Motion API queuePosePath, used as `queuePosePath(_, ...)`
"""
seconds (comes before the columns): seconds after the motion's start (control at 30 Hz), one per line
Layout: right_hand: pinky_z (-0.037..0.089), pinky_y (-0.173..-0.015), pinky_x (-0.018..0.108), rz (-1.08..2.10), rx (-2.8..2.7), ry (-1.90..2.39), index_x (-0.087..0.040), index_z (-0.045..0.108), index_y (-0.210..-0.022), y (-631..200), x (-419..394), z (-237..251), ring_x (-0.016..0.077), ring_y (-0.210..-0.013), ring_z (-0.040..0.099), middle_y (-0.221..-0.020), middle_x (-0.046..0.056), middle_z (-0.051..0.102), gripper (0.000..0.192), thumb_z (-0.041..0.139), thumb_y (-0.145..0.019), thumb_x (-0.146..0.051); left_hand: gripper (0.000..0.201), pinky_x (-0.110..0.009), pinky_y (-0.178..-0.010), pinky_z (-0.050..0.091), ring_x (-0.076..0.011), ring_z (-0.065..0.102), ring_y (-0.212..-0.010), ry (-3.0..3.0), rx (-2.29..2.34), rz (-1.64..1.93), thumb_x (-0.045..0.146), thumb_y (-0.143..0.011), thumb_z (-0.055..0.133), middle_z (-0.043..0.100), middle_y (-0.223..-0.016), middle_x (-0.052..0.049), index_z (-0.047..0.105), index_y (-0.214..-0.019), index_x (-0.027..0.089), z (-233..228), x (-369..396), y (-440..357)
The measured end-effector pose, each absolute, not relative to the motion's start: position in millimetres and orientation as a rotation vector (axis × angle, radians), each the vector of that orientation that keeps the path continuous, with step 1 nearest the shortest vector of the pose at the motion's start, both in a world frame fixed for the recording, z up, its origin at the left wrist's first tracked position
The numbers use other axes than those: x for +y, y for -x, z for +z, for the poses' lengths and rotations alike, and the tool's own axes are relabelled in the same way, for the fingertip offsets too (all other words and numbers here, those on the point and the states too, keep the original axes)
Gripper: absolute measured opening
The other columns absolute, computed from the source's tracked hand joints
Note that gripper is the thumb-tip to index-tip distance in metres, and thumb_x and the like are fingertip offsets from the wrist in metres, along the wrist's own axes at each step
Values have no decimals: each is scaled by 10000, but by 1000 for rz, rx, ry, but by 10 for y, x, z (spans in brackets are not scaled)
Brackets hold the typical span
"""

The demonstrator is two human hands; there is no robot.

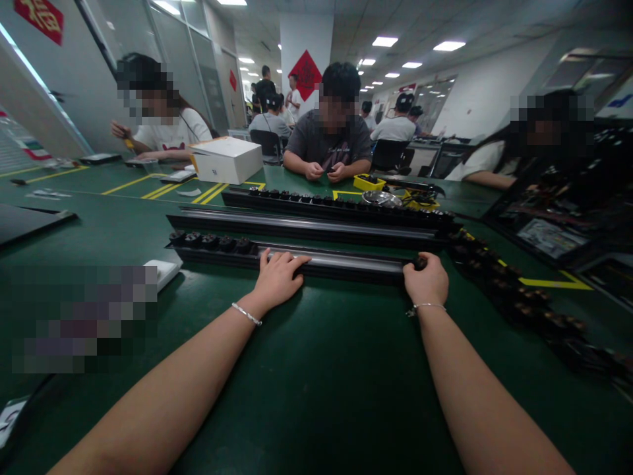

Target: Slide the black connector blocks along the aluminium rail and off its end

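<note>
A long black rail (346,264) lies across the green table in front of me, with several small black knobs (212,242) seated at its left end. My left hand (277,277) rests flat on the rail's middle, fingers spread over its top. At the rail's right end my right hand (426,280) is curled around a small black knob (420,262). Two more black rails (306,225) lie parallel behind it; the farthest one (336,204) carries a row of knobs along its length.
A chain of black knobs (514,290) runs along the table at right. A white box (227,159) stands at back left, a yellow tray (368,183) and a metal bowl (382,198) behind the rails. Three people sit across the table. A white pad (163,272) lies at left.
</note>
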State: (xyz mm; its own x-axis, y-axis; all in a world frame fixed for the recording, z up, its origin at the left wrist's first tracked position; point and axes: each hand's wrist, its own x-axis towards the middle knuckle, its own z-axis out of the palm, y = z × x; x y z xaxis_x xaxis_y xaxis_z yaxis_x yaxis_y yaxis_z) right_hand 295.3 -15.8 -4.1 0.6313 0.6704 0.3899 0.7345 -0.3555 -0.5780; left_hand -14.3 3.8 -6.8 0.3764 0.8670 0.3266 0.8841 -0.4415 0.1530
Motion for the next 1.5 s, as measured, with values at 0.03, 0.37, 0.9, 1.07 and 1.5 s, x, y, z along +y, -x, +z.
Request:
queuePosePath(0.03,432,-877,400,-106,-1090,2107,-180,573,-1135,-2957,-156,-41,241,-960,541,-1079,105,610,433,512,-722,-293,422,-531,-1085,138,-240,519,-1060,2564,-1629,-565,296,-825,475,614,-1001,-23,530,-1240,348,-71,38,143)
queuePosePath(0.37,439,-880,404,-65,-985,2118,-195,578,-1138,-3015,-196,1,242,-949,559,-1064,104,612,447,528,-708,-305,418,-529,-1079,151,-241,520,-1042,2539,-1606,-572,299,-823,485,611,-1005,-23,535,-1235,352,-106,45,146)
queuePosePath(0.9,454,-820,393,-40,-913,2149,-209,586,-1127,-3092,-197,-4,233,-858,564,-997,91,619,460,544,-684,-328,418,-522,-1085,141,-240,519,-1048,2558,-1631,-555,296,-826,469,608,-1001,-24,533,-1236,347,-69,31,151)
queuePosePath(1.07,450,-821,394,-59,-899,2139,-199,595,-1100,-3142,-198,-4,229,-835,558,-969,92,615,442,548,-677,-315,421,-519,-1091,129,-240,515,-1061,2561,-1648,-547,301,-828,473,610,-1009,-25,527,-1242,351,-58,28,147)
queuePosePath(1.5,422,-814,356,-35,-840,2192,-200,578,-1125,-3236,-231,38,234,-873,540,-981,102,607,429,536,-712,-307,422,-529,-1086,136,-241,519,-1056,2560,-1623,-557,297,-825,470,610,-1003,-27,531,-1241,340,-70,32,149)
